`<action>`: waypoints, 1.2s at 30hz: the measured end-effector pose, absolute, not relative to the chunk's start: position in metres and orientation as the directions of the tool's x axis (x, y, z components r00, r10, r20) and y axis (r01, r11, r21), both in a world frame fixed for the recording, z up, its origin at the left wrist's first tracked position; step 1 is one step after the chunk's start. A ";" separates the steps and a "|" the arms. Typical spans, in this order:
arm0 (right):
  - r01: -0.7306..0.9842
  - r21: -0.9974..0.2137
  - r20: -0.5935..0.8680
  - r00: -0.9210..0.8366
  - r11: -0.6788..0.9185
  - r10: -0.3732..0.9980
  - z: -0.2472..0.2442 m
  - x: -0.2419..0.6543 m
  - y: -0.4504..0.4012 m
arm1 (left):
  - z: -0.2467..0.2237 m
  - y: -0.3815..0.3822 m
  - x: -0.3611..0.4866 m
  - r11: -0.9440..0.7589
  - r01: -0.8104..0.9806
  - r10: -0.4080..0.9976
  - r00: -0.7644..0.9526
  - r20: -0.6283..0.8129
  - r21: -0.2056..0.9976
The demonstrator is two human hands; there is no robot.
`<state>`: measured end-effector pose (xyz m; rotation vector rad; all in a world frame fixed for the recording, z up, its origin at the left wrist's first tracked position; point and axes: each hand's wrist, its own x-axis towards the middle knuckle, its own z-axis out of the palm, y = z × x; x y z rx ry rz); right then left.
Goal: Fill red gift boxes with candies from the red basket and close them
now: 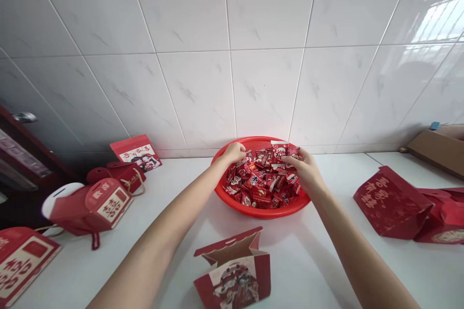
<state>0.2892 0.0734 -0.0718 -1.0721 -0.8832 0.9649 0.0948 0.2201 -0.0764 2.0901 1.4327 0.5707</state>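
A red plastic basket (253,211) full of red-wrapped candies (257,183) stands against the tiled wall. Over its left rim, my left hand (235,153) has its fingers pressed together at the candies; what they hold, if anything, is hidden. My right hand (305,166), at the basket's right side, grips red candy packets (279,150) between thumb and fingers. Nearer to me, a red paper box (237,277) with a printed picture stands with its top open.
Several red gift boxes (108,203) and a red card (139,154) are at the left. More red boxes (393,203) lie at the right, with a brown cardboard box (437,152) behind them.
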 end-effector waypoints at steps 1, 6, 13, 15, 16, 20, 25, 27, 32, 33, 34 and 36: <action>-0.197 -0.962 0.115 0.333 0.188 0.936 -0.071 0.289 0.073 | -0.078 0.220 0.095 -0.294 0.727 0.929 0.370 0.006 0.620; -0.200 -0.961 0.111 0.354 0.191 0.929 -0.070 0.288 0.073 | -0.080 0.217 0.096 -0.336 0.759 0.870 0.477 -0.125 0.557; -0.225 -0.950 0.113 0.395 0.215 0.912 -0.069 0.288 0.073 | -0.080 0.216 0.097 -0.356 0.744 0.833 0.527 -0.170 0.566; -0.216 -0.951 0.123 0.390 0.221 0.913 -0.070 0.289 0.073 | -0.082 0.215 0.097 -0.349 0.729 0.822 0.540 -0.182 0.589; -0.209 -0.952 0.129 0.389 0.224 0.912 -0.070 0.289 0.073 | -0.083 0.215 0.097 -0.346 0.720 0.816 0.548 -0.186 0.602; -0.198 -0.949 0.147 0.415 0.247 0.898 -0.073 0.291 0.075 | -0.084 0.215 0.095 -0.340 0.701 0.817 0.551 -0.173 0.627; -0.213 -0.936 0.157 0.455 0.279 0.876 -0.074 0.291 0.076 | -0.087 0.223 0.090 -0.339 0.745 0.872 0.479 -0.105 0.574; -0.221 -0.936 0.150 0.455 0.274 0.878 -0.074 0.290 0.075 | -0.090 0.226 0.090 -0.355 0.763 0.884 0.462 -0.072 0.540; -0.241 -0.934 0.141 0.427 0.263 0.893 -0.074 0.290 0.075 | -0.095 0.230 0.094 -0.424 0.771 0.868 0.496 -0.031 0.475; -0.238 -0.935 0.145 0.422 0.264 0.895 -0.074 0.290 0.075 | -0.095 0.230 0.096 -0.435 0.771 0.866 0.499 -0.018 0.465; -0.232 -0.936 0.149 0.418 0.264 0.896 -0.074 0.290 0.075 | -0.096 0.230 0.097 -0.445 0.771 0.865 0.502 -0.004 0.455; -0.215 -0.940 0.157 0.415 0.264 0.896 -0.075 0.291 0.075 | -0.096 0.230 0.098 -0.463 0.774 0.863 0.504 0.022 0.432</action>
